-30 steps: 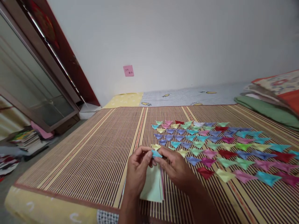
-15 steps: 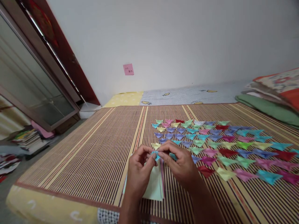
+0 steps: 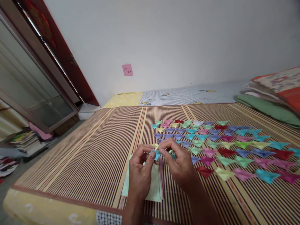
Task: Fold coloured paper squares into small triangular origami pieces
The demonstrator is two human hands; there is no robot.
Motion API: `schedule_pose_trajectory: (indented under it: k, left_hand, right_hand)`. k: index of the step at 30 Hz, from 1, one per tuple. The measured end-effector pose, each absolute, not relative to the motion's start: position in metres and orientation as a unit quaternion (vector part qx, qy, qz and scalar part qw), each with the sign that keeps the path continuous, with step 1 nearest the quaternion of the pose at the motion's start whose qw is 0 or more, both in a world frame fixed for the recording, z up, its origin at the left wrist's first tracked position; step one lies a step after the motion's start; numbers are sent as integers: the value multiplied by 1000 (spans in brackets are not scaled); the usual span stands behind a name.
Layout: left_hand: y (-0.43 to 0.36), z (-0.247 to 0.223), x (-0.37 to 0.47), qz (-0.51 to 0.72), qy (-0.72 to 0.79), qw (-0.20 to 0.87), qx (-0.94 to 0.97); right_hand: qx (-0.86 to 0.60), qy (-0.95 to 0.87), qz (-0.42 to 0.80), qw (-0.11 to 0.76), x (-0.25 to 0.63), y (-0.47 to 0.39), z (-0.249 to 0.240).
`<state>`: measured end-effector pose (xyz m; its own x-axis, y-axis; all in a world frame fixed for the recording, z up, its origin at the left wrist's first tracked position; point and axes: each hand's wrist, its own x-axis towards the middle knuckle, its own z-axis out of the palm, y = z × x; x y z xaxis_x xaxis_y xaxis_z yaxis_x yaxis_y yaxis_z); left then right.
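Note:
Between my two hands is a small folded blue paper piece (image 3: pixel 157 154). My left hand (image 3: pixel 140 170) pinches its left side between thumb and fingers. The thumb and forefinger of my right hand (image 3: pixel 179 161) close on its right end. Beneath and behind my left hand lies a stack of pale green paper sheets (image 3: pixel 155 187), with a pink edge showing on its right. Rows of folded paper pieces (image 3: pixel 226 145) in many colours spread over the striped mat to the right, some partly hidden by my right hand.
The striped mat (image 3: pixel 77 156) covers the bed. Folded cushions and a green cloth (image 3: pixel 264 109) lie at the back right. A pink note (image 3: pixel 127 69) is on the wall. Books (image 3: pixel 25 140) are stacked at the far left.
More of the blue piece shows between my fingers, and my right fingertips have shifted slightly. The whole view has moved a little, with the mat and papers slightly further left.

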<state>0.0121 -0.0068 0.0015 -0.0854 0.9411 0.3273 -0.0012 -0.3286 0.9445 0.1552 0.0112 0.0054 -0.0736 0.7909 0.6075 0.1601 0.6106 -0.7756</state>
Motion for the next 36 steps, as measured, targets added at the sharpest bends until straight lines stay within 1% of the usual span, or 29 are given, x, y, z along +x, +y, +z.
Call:
schedule_pose_trajectory:
  k: [4, 7, 12, 17, 22, 27, 32, 36]
  left_hand:
    - [-5, 2, 14, 614, 435, 381, 537]
    - [-4, 2, 14, 619, 439, 355, 547]
    - [-5, -1, 14, 616, 455, 284, 577]
    - [-4, 0, 15, 580, 473, 194, 634]
    - [-4, -1, 16, 579, 481, 231, 617]
    - [-5, -1, 17, 574, 480, 258, 611]
    - [-5, 0, 19, 568, 470, 252, 627]
    - [-4, 0, 21, 562, 453, 255, 644]
  right_hand:
    - [-363, -653, 263, 611, 155, 14, 2]
    - [-374, -641, 267, 615, 155, 16, 0]
    - [-407, -640, 277, 591, 152, 14, 1]
    - [-434, -617, 330, 567, 147, 13, 1]
    - [-447, -586, 380, 558, 150, 16, -2]
    - [-467, -584, 357, 559, 152, 15, 1]
    - [-482, -586, 344, 553, 156, 14, 4]
    - [-478, -590, 357, 543, 161, 15, 2]
